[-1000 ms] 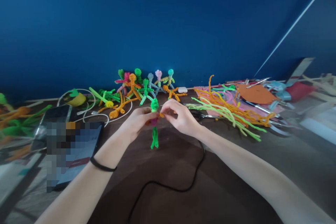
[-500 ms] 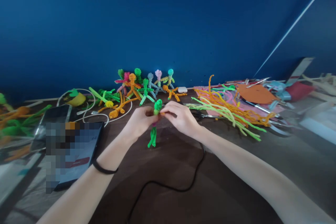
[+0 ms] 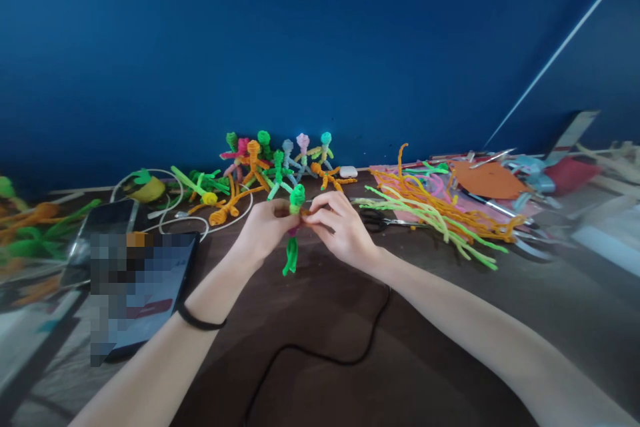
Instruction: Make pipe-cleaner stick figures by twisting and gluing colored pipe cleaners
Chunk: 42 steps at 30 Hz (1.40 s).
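A deep blue wall fills the far side, and below it runs a dark brown tabletop. On the right lies a loose heap of fuzzy orange stems, with pale green stems sprawled across its near side. A tablet, partly blurred out, rests on the left. At the far middle, a cluster of small twisted figures in orange, green, pink, grey and blue is gathered close to the wall. A black cable curves over the near middle.

Both hands meet in the centre. The left hand, a black band around its wrist, has thumb and fingers pinched on the upper body of a green figure, held upright with its head above the grip and its legs hanging below. The right hand is half curled, fingertips nearly together on a small orange piece at the figure's right side; where that piece joins the body is hidden.

Smaller than the hands are an orange sheet on top of the right-hand clutter, scissors just right of the right hand, and a white case at the far middle.
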Motion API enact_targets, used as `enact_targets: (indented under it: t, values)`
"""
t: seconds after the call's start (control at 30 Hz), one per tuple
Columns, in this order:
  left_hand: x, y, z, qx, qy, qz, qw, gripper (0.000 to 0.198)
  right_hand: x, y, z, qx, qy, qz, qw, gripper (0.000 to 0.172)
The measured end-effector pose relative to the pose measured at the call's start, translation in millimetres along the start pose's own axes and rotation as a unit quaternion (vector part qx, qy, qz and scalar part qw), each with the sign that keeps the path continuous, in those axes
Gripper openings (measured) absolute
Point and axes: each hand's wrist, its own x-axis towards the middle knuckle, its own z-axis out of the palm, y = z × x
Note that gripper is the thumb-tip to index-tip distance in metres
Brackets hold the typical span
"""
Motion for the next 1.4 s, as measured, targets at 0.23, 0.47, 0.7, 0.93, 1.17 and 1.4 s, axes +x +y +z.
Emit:
enact_targets:
  t: [0.23,0.47,0.7,0.93,1.17,1.4]
  values:
    - [0,2,-6.3,-0.101,-0.008,-0.05,0.994,0.02,-3,2,4,0.001,0.013,-0.004,1.0,0.01]
    - [1,1,-9.3,-0.137,-0.017,-0.063,0.988,0.023,-5,0,4,-0.041,-0.005,-0.034,0.999,0.011]
    - [1,0,-4.1,-0.108,-0.023,-0.054,0.992,0.026,-3,-2,-1,0.072,-0.005,0.049,0.996,0.014]
    - [0,0,-3.8,-0.057,-0.022,-0.009,0.998,0.022,-4,2,7,0.194,-0.052,0.243,0.949,0.021]
    - [-2,1,-4.5,-0.044,-0.044,0.01,0.998,0.022,-5,2,6,0.214,-0.066,0.239,0.945,0.013]
    - [-3,8,-5.9,-0.049,-0.062,-0.027,0.996,0.018,-6,9,6,0.267,-0.088,0.231,0.932,0.012]
